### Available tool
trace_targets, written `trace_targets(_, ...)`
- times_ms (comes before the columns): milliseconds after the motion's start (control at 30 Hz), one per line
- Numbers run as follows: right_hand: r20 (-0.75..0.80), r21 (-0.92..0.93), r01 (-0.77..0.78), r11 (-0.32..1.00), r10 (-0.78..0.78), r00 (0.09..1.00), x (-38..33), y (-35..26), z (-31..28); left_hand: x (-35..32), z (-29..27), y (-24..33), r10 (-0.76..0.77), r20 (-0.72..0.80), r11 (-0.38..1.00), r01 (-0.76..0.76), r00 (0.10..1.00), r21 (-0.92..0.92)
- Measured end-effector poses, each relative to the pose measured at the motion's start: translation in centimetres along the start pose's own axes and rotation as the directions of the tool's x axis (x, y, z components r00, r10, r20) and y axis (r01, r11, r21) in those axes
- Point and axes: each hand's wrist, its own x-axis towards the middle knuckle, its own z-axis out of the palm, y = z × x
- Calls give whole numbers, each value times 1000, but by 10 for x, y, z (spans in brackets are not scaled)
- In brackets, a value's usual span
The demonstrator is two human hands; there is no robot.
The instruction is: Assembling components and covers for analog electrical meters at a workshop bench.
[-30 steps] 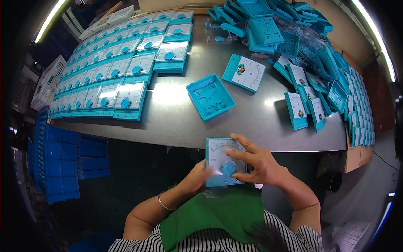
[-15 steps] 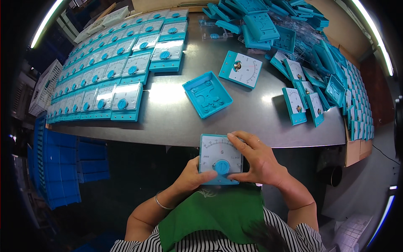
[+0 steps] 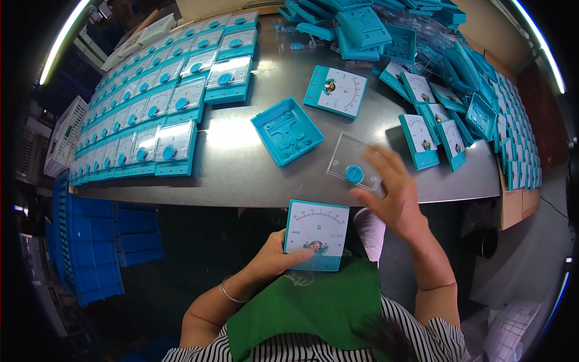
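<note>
In front of my apron, my left hand (image 3: 274, 256) grips a galvanometer (image 3: 319, 228) by its left side, thumb across the lower front. It has a teal case and a white dial, and the metal movement at the bottom of the dial is uncovered. My right hand (image 3: 395, 196) is beside a clear plastic cover (image 3: 345, 158) with a blue knob, at the table's front edge. Its fingers are apart and slightly blurred, and the hand looks free of the cover. Behind it are an empty teal case (image 3: 287, 131) and another uncovered meter (image 3: 336, 92).
Rows of covered meters (image 3: 174, 148) fill the left of the metal table (image 3: 241, 181). Uncovered meters (image 3: 420, 140) lean together at the right, below a heap of teal cases (image 3: 363, 28) and clear parts. Blue crates (image 3: 90, 241) stand on the floor at left.
The clear cover with its knob has come off the galvanometer and is now at the table edge. My right hand has moved up and right, off the meter; my left hand still holds it.
</note>
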Motion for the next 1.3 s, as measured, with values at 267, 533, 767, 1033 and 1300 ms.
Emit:
trace_targets(267,316,271,-5,963,-84,945,-4,-12,33,-6,4,6,-62,56,998,60,996,37)
trace_targets(533,26,97,-218,971,216,976,11,-4,5,-3,-7,7,-60,-49,989,52,997,-139)
trace_targets(767,193,-249,-193,949,244,950,3,27,3,5,-11,8,17,-29,971,-24,999,-236)
trace_targets(1033,116,-121,-170,978,184,976,-3,32,10,1,-11,3,13,-89,967,-36,996,-253)
trace_targets(1300,384,352,-189,917,43,922,3,-20,-2,12,-4,7,32,104,790,38,994,-612)
